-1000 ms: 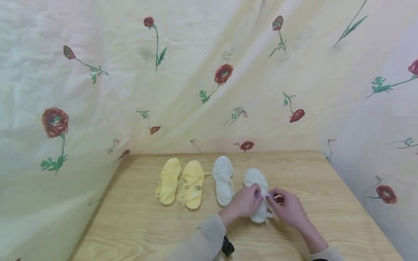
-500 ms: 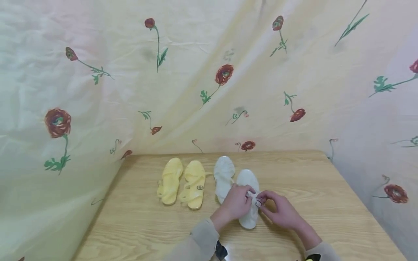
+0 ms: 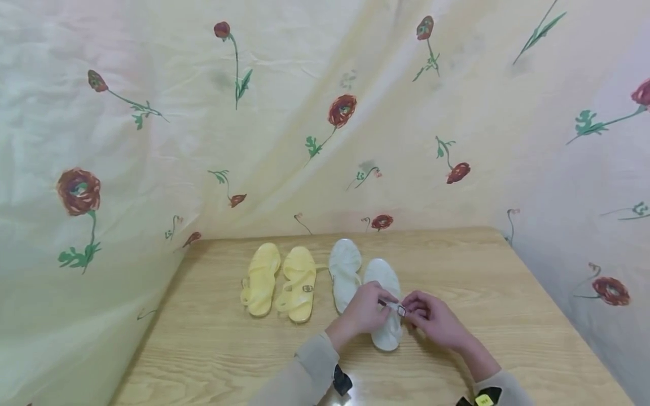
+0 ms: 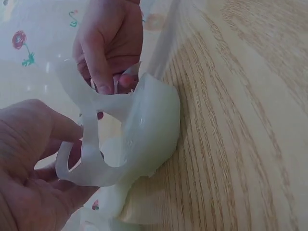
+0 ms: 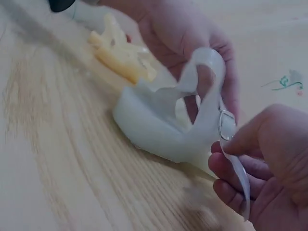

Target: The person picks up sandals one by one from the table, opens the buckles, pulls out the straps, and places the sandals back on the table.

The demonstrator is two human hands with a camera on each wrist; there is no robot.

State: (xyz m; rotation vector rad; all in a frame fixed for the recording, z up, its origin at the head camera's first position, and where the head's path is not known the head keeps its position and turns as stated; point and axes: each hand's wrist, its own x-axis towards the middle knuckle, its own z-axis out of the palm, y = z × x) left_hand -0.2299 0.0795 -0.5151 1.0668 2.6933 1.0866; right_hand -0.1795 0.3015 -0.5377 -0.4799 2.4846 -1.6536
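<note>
A white jelly sandal (image 3: 383,276) stands sole down on the table, toe pointing away. My left hand (image 3: 367,307) is at its left side; the left wrist view shows those fingers (image 4: 67,127) curled round the upright ankle straps (image 4: 90,139). From the other side my right hand (image 3: 438,321) pinches the thin strap (image 5: 236,168) just below a small metal buckle (image 5: 226,125). That buckle lies between both hands, with the strap's tail hanging across the right fingers. The left hand partly hides the sandal's middle in the head view.
A second white sandal (image 3: 345,262) lies just left, partly behind the left hand. Further left are two yellow sandals, one outer (image 3: 263,282) and one inner (image 3: 299,282). Flowered cloth (image 3: 284,124) hangs behind the wooden table (image 3: 213,349).
The white sandal has shifted left, closer to its mate, and both hands went with it. The metal buckle has come into sight between the hands, and the right fingers now pinch beside it.
</note>
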